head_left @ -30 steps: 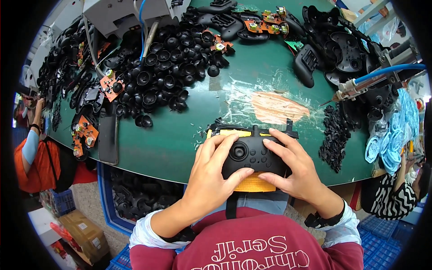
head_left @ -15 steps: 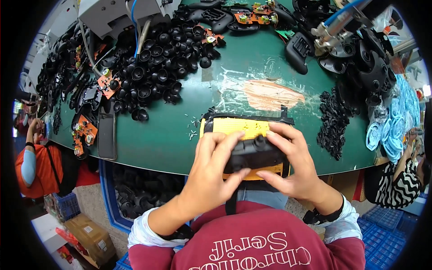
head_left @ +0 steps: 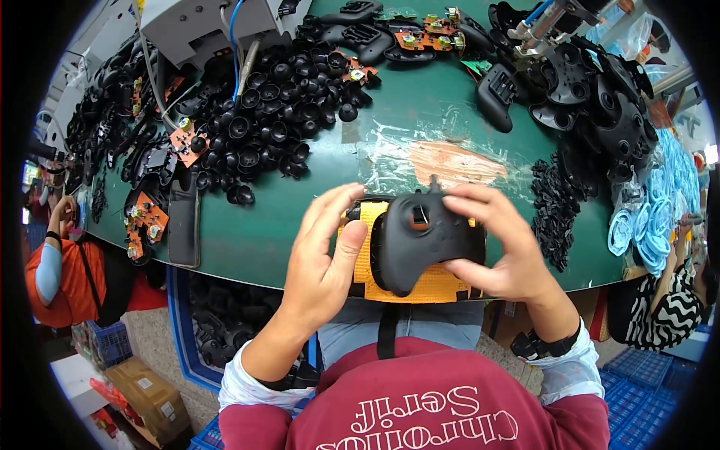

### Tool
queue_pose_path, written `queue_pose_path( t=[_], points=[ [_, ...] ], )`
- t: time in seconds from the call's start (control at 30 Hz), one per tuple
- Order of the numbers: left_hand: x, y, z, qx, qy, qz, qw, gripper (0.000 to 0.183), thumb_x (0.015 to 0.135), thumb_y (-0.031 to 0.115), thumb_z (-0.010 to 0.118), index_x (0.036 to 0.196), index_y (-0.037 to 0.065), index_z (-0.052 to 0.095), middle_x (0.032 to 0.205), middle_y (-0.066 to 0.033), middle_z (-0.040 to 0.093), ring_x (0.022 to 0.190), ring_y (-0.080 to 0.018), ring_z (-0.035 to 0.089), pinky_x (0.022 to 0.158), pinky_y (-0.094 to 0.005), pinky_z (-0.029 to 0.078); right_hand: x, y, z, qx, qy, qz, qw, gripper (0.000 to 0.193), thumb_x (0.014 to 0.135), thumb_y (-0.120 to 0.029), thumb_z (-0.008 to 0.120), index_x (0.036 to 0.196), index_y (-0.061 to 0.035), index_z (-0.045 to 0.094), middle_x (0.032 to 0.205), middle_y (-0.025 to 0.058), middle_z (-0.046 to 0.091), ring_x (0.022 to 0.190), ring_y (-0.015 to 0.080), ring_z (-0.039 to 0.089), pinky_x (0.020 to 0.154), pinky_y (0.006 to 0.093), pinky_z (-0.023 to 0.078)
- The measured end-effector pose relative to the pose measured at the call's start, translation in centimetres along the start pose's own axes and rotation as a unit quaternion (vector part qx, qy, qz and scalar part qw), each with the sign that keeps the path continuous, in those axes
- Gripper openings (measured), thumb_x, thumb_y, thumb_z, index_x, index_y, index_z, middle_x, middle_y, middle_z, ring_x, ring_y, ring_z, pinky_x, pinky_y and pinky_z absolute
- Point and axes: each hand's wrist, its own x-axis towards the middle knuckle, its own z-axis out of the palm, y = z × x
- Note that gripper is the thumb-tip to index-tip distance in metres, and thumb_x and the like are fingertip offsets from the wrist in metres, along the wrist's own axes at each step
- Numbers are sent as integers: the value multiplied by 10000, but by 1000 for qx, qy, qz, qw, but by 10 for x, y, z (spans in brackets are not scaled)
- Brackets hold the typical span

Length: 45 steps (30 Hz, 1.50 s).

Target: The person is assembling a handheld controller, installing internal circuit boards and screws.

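A black game controller shell (head_left: 442, 244), its smooth face up, is tilted above a yellow textured mat (head_left: 365, 274) at the table's near edge. Through a round hole in the shell an orange patch shows. My right hand (head_left: 510, 247) grips its right side, thumb on the near edge and fingers along the far edge. To the left of the shell, my left hand (head_left: 322, 251) is apart from it, fingers stretched out and thumb raised, holding nothing. The mat is partly covered by the shell.
Black cup-shaped caps (head_left: 259, 112) are heaped at the far left, near orange circuit boards (head_left: 146, 219) and a dark flat slab (head_left: 184, 229). Small black parts (head_left: 553, 214), controller shells (head_left: 600, 105) and blue cables (head_left: 664, 199) lie right. A person in orange (head_left: 67, 281) sits left.
Half a second ago both hands held the black piece, its narrow side showing. It is now turned with its broad face up; my left hand has let go and moved left.
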Motion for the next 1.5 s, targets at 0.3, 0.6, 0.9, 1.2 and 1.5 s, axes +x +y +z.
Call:
queue_pose_path(
  t=[0.3, 0.6, 0.9, 1.2, 1.5],
  points=[
    [9, -6, 38, 201, -15, 208, 957, 305, 649, 53, 807, 935, 69, 703, 1279, -160, 535, 1205, -390, 469, 1006, -474, 378, -13, 11, -13, 169, 117, 68, 976, 658, 711, -13, 767, 1321, 9, 519, 1392, 169, 458, 1338, 282, 434, 1130, 397, 328],
    [9, -5, 40, 290, -28, 265, 919, 228, 619, 69, 802, 827, 112, 722, 1197, -84, 564, 1158, -322, 485, 927, -442, 370, -18, 14, -19, 141, 133, 68, 979, 672, 709, -32, 780, 1327, 0, 519, 1381, 168, 460, 1330, 285, 442, 1124, 394, 335],
    [5, 3, 11, 99, 20, 107, 989, 423, 814, 65, 706, 1219, 12, 595, 1191, -167, 569, 1117, -339, 544, 960, -405, 429, -7, -3, -9, -83, 48, -5, 995, 666, 637, -64, 823, 1261, -37, 590, 1271, 183, 553, 1165, 349, 555, 988, 401, 450],
    [-6, 0, 17, 115, -36, 50, 991, 533, 826, 118, 739, 1301, -14, 535, 1235, -187, 539, 1157, -306, 544, 992, -372, 428, -4, 1, 14, -68, -29, 6, 997, 659, 649, -74, 807, 1266, -46, 579, 1308, 162, 525, 1192, 355, 529, 998, 423, 450],
    [-7, -4, 17, 137, -53, 24, 989, 498, 821, 104, 736, 1271, -5, 551, 1237, -174, 548, 1152, -309, 549, 985, -377, 435, -3, 4, 17, -69, -56, 20, 996, 662, 680, -130, 820, 1285, -55, 563, 1325, 169, 515, 1224, 365, 511, 1004, 429, 442]
  ],
)
